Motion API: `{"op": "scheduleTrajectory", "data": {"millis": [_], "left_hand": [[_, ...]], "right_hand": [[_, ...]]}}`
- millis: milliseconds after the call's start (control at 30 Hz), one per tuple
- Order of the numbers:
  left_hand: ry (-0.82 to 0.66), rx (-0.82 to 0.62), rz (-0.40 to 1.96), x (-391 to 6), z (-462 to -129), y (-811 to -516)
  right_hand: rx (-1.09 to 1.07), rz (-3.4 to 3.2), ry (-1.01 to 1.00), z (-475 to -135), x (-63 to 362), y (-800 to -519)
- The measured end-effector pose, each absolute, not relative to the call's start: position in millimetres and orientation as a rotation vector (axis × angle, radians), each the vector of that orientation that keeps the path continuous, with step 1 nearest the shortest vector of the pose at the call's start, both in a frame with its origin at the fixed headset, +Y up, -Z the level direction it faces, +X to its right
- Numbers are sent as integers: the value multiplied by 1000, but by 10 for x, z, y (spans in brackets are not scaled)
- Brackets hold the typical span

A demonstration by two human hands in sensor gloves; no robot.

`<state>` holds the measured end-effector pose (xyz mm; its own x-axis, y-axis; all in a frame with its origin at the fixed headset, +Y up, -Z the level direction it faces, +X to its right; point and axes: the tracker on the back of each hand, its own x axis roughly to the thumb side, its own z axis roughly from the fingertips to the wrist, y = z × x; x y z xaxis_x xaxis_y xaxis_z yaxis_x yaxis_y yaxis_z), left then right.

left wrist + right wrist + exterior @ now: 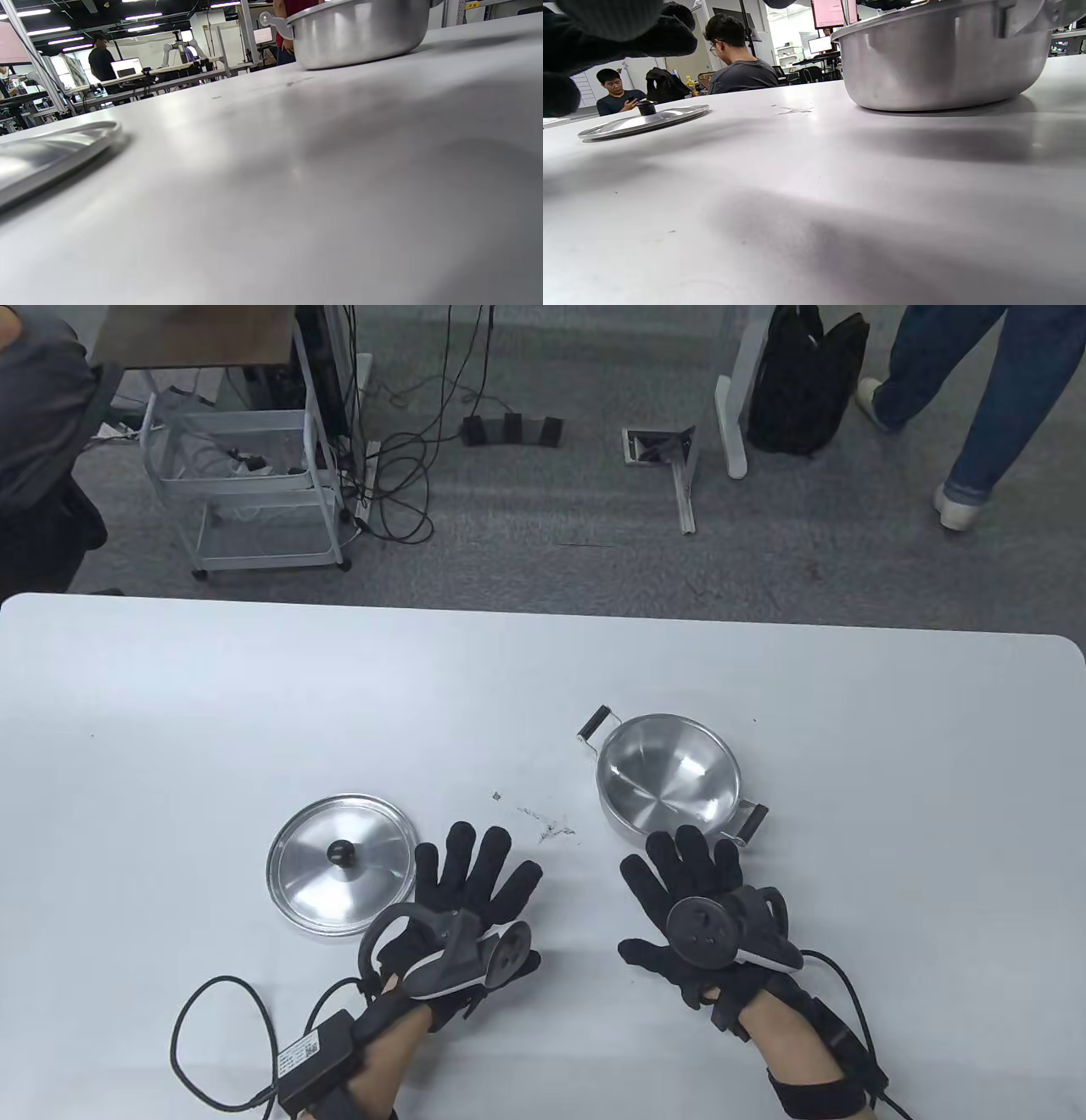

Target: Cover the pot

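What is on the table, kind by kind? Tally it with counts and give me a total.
Pots: 1, the open steel pot
Lids: 1, the steel lid with a black knob, lying flat on the table to the pot's left
Gloved hands: 2, the left hand and the right hand, both spread and holding nothing
Total: 4

The white surface (254,712) has round corners. Behind it is a gray carpet floor (551,560). A white wire cart (246,483) on little wheels stands at the far left, with black cables (399,475) lying beside it. A black bag (802,381) leans by a white table leg (731,407). Someone in blue jeans (993,398) walks at the far right. Long ceiling lights (63,41) glow over desks with bright screens (126,67).
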<state>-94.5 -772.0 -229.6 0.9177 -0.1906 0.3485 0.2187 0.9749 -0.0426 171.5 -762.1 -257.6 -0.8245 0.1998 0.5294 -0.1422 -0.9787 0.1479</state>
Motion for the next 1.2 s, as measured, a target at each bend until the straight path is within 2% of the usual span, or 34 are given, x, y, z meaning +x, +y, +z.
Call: {"op": "scheduleTrajectory", "data": {"millis": [667, 800, 967, 1067, 1100, 1200], "left_hand": [[-294, -81, -229, -1066, -2332, -7664], [-268, -82, -221, -1131, -2347, -7627], [-241, -74, -201, -1191, -2345, -7540], [-229, -69, -189, -1232, -2339, -7488], [-221, -59, -180, -1254, -2334, -7461], [-214, -45, -170, -1295, -2324, -7425]], "right_hand": [[802, 2861, 145, -2582, 1749, -7603], [742, 2831, 156, -2612, 1852, -7560], [536, 2713, 176, -2783, 2176, -7415], [383, 2668, 153, -2961, 2418, -7339], [272, 2647, 148, -3085, 2554, -7328], [82, 2626, 252, -3310, 2766, -7355]]}}
